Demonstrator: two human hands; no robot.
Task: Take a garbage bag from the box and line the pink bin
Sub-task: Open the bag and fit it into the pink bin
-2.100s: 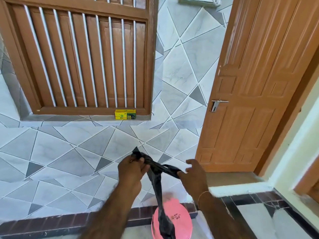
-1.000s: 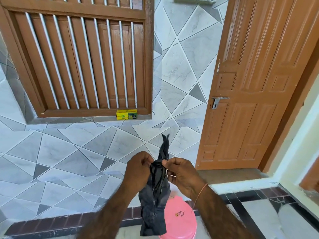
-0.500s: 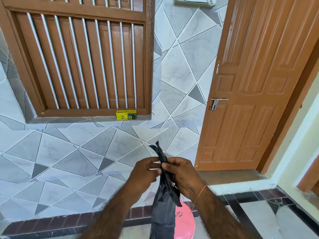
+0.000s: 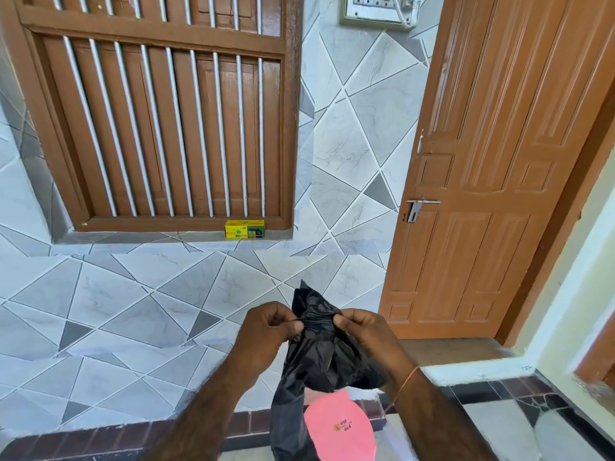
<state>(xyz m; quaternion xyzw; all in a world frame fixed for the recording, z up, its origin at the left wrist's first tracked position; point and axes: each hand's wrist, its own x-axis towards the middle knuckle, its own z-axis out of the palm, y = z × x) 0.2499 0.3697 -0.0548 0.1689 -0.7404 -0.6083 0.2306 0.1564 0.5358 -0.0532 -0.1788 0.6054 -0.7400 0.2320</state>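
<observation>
Bag [image 4: 327,354] is hanging crumpled between both hands, up in front of the person and above the bin [image 4: 339,430] — black plastic, bunched near its top edge with a little peak sticking up over the fingers. Left hand [image 4: 266,331] is pinching the plastic on one side, right hand [image 4: 364,331] is pinching it on the other, both grips closed tight on the bag with the thumbs pressing down. A thin thread band is sitting on the right wrist. Lower part of the bag is drooping down and covering the bin's left side; the bin is showing pink with a small sticker on it, standing on the floor at the bottom edge of view. Further back, the yellow box [image 4: 244,229] is sitting on the sill under the barred window [image 4: 159,111] — well apart from the hands. Off to the right, the brown door [image 4: 499,161] is standing in its frame.
</observation>
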